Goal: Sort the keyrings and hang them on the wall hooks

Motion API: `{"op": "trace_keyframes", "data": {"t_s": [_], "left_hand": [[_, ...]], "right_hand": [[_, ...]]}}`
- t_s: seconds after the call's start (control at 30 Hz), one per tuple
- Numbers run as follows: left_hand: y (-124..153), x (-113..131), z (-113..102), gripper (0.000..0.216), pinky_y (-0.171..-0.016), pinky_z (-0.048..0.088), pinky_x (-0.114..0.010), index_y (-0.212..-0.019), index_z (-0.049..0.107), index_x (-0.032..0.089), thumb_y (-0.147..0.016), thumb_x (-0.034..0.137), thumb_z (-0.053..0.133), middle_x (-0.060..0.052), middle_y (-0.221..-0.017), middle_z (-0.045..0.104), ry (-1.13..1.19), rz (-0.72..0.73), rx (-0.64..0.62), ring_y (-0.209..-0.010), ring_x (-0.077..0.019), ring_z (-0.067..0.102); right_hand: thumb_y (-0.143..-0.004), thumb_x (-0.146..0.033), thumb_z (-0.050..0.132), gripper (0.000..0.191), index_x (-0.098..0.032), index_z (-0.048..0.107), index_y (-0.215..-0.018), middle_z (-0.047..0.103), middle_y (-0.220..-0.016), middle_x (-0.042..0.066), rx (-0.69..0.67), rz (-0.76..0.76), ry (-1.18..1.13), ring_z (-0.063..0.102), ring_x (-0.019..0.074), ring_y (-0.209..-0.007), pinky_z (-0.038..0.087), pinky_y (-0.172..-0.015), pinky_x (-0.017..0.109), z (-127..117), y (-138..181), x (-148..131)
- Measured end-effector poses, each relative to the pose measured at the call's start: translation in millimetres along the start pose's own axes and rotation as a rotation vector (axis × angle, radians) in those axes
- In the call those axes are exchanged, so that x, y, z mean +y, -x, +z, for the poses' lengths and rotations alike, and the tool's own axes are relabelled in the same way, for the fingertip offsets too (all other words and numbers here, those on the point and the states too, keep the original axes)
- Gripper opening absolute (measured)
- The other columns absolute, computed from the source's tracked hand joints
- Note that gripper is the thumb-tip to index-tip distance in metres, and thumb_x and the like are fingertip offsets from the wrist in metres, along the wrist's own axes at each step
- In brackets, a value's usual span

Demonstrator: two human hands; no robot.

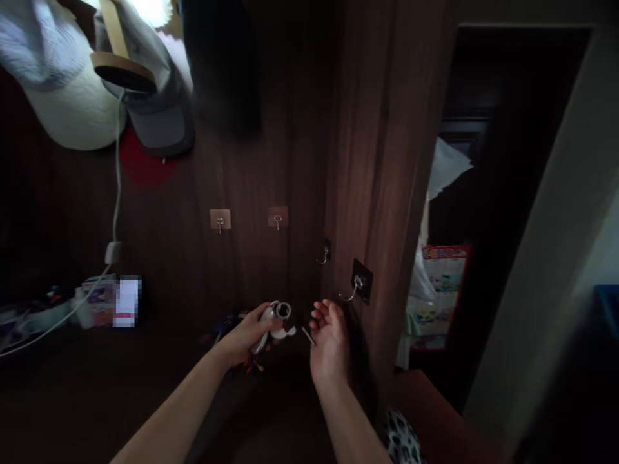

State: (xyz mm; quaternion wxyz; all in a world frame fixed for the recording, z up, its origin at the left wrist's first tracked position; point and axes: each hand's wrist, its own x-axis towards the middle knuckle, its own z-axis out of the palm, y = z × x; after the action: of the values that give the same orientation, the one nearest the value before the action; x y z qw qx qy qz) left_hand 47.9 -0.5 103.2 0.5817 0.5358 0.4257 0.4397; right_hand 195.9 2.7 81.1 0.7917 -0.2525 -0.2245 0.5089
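My left hand [244, 335] grips a white bottle-shaped object [273, 322] with a metal-rimmed mouth facing up. My right hand [331, 341] is palm up, its fingers slightly curled and apart, holding nothing that I can see. A thin pale stick [308, 336] shows between my hands, close to my right fingers; I cannot tell whether they touch. Small red and yellow bits [254, 365] lie below my left hand, and a dark blue item [222, 326] sits beyond it.
Several metal adhesive hooks [358, 283] stand on the dark wood panel [300, 129] just beyond my hands. Caps [72, 96] hang at upper left above a white cable [116, 187]. Printed boxes [101, 303] stand at left. A dark doorway [512, 129] opens at right.
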Motion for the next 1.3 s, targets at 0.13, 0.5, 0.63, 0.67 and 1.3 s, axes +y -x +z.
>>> {"op": "trace_keyframes", "data": {"t_s": [0.13,0.5,0.63,0.67,1.3], "left_hand": [[15.7,-56.0,-53.1,0.041,-0.054,0.044,-0.021,-0.098,0.055,0.018,-0.060,0.029,0.069,0.000,-0.072,0.063,-0.233,0.071,0.335,-0.060,-0.0137,0.058],[34.5,-97.4,-124.2,0.028,-0.085,0.044,-0.033,-0.098,0.061,0.019,-0.075,0.027,0.047,-0.006,-0.099,0.061,-0.731,0.392,0.914,-0.094,-0.0201,0.058],[38.3,-98.7,-126.5,0.024,-0.084,0.045,-0.034,-0.088,0.063,0.018,-0.076,0.023,0.043,-0.007,-0.093,0.062,-0.735,0.427,1.040,-0.089,-0.0201,0.059],[39.4,-99.0,-126.1,0.024,-0.083,0.045,-0.033,-0.087,0.063,0.019,-0.076,0.022,0.042,-0.006,-0.091,0.062,-0.733,0.427,1.034,-0.088,-0.0195,0.059],[38.6,-95.6,-114.3,0.018,-0.073,0.046,-0.025,-0.086,0.060,0.020,-0.076,0.025,0.045,-0.001,-0.083,0.068,-0.733,0.341,0.891,-0.079,-0.0150,0.062]], "right_hand": [[-0.064,-0.034,0.060,0.022,-0.018,0.061,-0.080,0.063,-0.074,0.001,-0.123,0.105,0.459,0.055,0.0126,-0.065,0.040,-0.055,0.022,-24.7,-13.2,49.9],[-0.072,-0.031,0.049,0.016,-0.020,0.060,-0.076,0.065,-0.076,0.005,-0.538,-0.249,1.008,0.060,0.0208,-0.075,0.044,-0.071,0.032,-42.6,-17.9,107.9],[-0.073,-0.029,0.046,0.015,-0.020,0.059,-0.074,0.066,-0.076,0.005,-0.552,-0.262,1.087,0.061,0.0215,-0.076,0.044,-0.070,0.032,-40.7,-15.7,106.2],[-0.073,-0.028,0.046,0.015,-0.021,0.059,-0.073,0.066,-0.076,0.005,-0.550,-0.264,1.096,0.061,0.0216,-0.076,0.044,-0.070,0.031,-40.2,-15.6,105.7],[-0.074,-0.023,0.044,0.017,-0.024,0.061,-0.073,0.067,-0.073,0.000,-0.777,-0.160,1.360,0.060,0.0175,-0.069,0.038,-0.060,0.025,-33.4,-19.9,104.6]]}}
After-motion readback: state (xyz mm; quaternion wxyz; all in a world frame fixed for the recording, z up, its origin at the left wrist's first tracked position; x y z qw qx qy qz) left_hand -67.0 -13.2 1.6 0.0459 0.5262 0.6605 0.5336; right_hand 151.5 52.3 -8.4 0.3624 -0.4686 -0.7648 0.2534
